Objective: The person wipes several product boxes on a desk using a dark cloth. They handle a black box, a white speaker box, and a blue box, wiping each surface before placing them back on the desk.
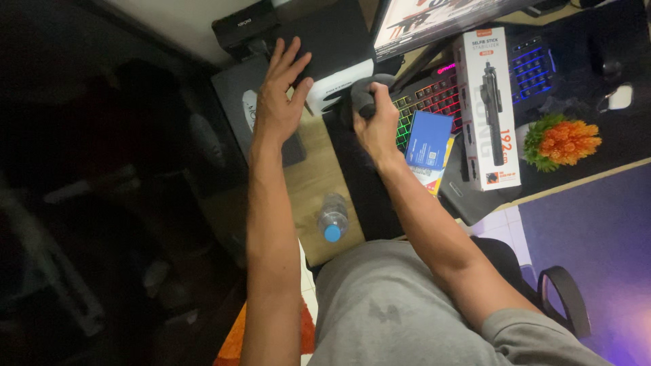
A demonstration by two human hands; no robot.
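Observation:
My left hand is open with fingers spread, reaching toward a black flat box at the far side of the wooden desk. My right hand is closed around a dark grey rounded object, held just above the left end of a backlit keyboard. What exactly the dark object is I cannot tell.
A tall white product box lies across the keyboard, with a blue box beside it. A plastic water bottle with blue cap lies near the desk's front edge. Orange artificial flowers, a monitor and a chair armrest are around.

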